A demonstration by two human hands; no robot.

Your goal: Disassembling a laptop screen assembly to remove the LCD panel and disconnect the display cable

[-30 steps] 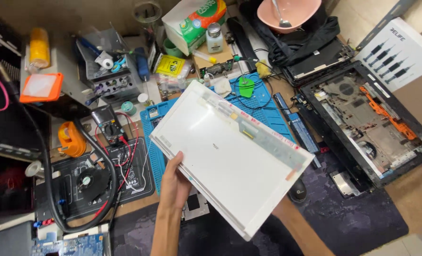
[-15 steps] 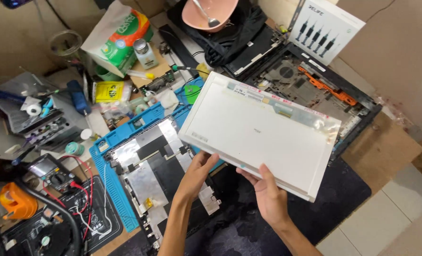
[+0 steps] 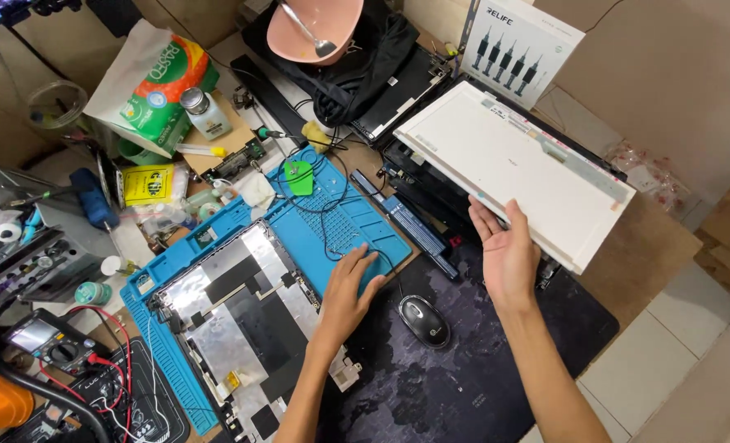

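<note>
Above cluttered bench, right hand (image 3: 508, 258) fingers grip screen panel (image 3: 517, 168), long axis toward far-left; left hand (image 3: 350, 289) open.

I see a matt white panel (image 3: 508, 168), smooth with a thin metal edge, and a blue mat (image 3: 344, 226) that looks like rubbery matt silicone. The lid (image 3: 234, 320) shows shiny foil patches; the mouse (image 3: 423, 318) seems glossy plastic.

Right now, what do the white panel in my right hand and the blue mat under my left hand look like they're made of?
The white panel, held at its near edge by the right hand, looks like a matte plastic sheet in a thin metal frame: flat and glare-free. The blue mat under the left hand looks like soft matte silicone or rubber, judging by its moulded compartments.
</note>
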